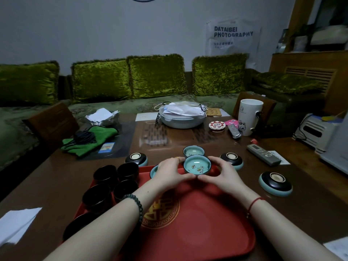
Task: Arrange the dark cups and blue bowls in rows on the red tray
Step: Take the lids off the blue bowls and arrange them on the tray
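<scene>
A red tray (207,219) lies in front of me on the brown table. Several dark cups (105,174) stand in two columns along its left side. Both my left hand (171,173) and my right hand (222,174) cup an upright blue bowl (197,164) at the tray's far edge. Another blue bowl (154,171) peeks out behind my left hand on the tray. A third upright blue bowl (194,150) sits just beyond on the table. Three bowls lie upside down on the table: far left (136,159), far right (232,160) and right (275,182).
A grey remote (263,154) lies to the right of the bowls. A white mug (248,115), a round grey dish (181,117), a green cloth (90,142) and a red-white coaster (217,126) sit farther back. White paper (17,223) lies at the left edge.
</scene>
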`<act>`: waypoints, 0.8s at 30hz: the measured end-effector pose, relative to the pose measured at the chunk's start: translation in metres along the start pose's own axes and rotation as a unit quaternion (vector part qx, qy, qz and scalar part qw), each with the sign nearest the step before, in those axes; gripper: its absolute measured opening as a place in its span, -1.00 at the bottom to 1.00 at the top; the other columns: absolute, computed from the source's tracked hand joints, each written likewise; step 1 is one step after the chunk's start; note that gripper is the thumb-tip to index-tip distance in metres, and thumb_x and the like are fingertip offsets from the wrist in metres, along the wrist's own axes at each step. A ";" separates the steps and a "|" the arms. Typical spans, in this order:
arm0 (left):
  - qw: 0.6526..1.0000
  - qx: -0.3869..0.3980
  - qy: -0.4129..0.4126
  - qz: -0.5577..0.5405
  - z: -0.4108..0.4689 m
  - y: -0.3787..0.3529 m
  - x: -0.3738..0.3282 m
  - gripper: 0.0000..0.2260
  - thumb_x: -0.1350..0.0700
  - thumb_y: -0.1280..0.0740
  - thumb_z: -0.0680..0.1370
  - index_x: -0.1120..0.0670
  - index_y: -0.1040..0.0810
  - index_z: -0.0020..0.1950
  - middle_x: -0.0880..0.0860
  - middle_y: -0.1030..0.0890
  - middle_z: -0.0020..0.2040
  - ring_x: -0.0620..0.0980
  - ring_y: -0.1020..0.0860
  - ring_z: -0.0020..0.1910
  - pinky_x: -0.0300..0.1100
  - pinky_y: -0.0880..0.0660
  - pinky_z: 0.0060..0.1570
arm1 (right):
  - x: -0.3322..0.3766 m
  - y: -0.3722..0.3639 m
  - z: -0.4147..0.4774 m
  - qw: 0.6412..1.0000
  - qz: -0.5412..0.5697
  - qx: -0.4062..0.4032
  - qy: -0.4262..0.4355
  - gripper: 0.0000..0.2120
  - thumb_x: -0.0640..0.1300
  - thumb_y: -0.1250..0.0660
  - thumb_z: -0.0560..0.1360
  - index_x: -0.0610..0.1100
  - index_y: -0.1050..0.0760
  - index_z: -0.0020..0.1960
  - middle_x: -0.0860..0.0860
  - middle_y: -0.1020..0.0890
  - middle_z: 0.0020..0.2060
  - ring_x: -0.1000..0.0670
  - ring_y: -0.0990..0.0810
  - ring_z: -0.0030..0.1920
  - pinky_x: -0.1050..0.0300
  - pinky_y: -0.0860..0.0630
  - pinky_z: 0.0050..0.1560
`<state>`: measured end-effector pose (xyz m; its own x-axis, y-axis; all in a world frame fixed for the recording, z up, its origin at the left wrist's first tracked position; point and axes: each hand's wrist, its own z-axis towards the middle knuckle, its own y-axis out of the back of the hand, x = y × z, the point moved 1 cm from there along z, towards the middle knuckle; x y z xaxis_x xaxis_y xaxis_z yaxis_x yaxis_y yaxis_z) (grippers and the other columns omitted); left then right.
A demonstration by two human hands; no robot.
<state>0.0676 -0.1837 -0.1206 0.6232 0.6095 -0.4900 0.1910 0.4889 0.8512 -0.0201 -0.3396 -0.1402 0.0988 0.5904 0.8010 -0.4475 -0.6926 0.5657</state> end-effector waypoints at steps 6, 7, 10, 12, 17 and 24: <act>0.997 0.045 -0.023 0.065 0.009 -0.007 0.007 -0.48 -0.22 -0.35 0.36 -0.04 -0.45 0.26 -0.02 -0.58 0.21 0.01 -0.44 0.26 0.02 -0.21 0.31 | -0.007 -0.004 0.003 0.999 -0.032 0.011 -0.005 -0.25 0.02 -0.56 0.18 -0.11 -0.38 0.30 -0.05 -0.52 0.24 0.00 -0.45 0.27 0.05 -0.34 0.34; 0.996 0.052 -0.024 0.073 0.010 -0.009 0.008 -0.47 -0.23 -0.35 0.36 -0.04 -0.44 0.27 -0.01 -0.57 0.21 0.01 -0.42 0.27 0.06 -0.16 0.35 | -0.007 -0.005 0.003 0.999 -0.038 0.015 -0.005 -0.25 0.03 -0.56 0.18 -0.10 -0.38 0.30 -0.05 -0.53 0.24 -0.02 -0.44 0.28 0.00 -0.33 0.35; 0.992 0.073 -0.024 0.097 0.011 -0.012 0.010 -0.43 -0.23 -0.33 0.37 -0.02 -0.39 0.31 0.03 -0.54 0.22 0.01 -0.35 0.33 0.12 -0.01 0.42 | -0.008 -0.006 0.002 0.998 -0.048 0.028 -0.004 -0.25 0.05 -0.54 0.19 -0.09 -0.38 0.30 -0.04 -0.52 0.25 -0.02 -0.41 0.31 -0.09 -0.24 0.40; 0.989 0.086 -0.030 0.120 0.010 -0.013 0.011 -0.41 -0.25 -0.31 0.39 0.03 -0.38 0.33 0.04 -0.54 0.23 0.02 -0.29 0.39 0.12 0.05 0.43 | -0.007 -0.006 0.001 0.997 -0.069 0.028 0.001 -0.27 0.06 -0.53 0.20 -0.07 -0.38 0.30 -0.01 -0.51 0.26 0.01 -0.39 0.32 -0.13 -0.19 0.42; 0.985 0.098 -0.030 0.140 0.009 -0.012 0.010 -0.41 -0.25 -0.29 0.40 0.08 -0.40 0.30 0.07 -0.54 0.23 0.04 -0.25 0.42 0.12 0.10 0.45 | -0.007 -0.006 0.000 0.992 -0.125 0.031 -0.010 -0.29 0.13 -0.49 0.24 -0.03 -0.35 0.32 0.00 -0.45 0.32 -0.01 -0.25 0.39 -0.18 -0.09 0.44; 0.985 0.101 -0.030 0.135 0.006 -0.006 0.008 -0.34 -0.26 -0.27 0.41 0.03 -0.24 0.41 0.07 -0.43 0.36 0.06 -0.17 0.47 0.12 0.11 0.45 | -0.009 -0.006 0.004 0.985 -0.165 0.060 0.001 -0.26 0.17 -0.46 0.25 -0.03 -0.31 0.34 -0.02 -0.44 0.33 -0.03 -0.27 0.41 -0.17 -0.09 0.44</act>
<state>0.0757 -0.1858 -0.1288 0.7148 0.6593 -0.2332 0.1556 0.1752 0.9722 -0.0146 -0.3425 -0.1494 0.2191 0.7920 0.5699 -0.2840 -0.5070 0.8138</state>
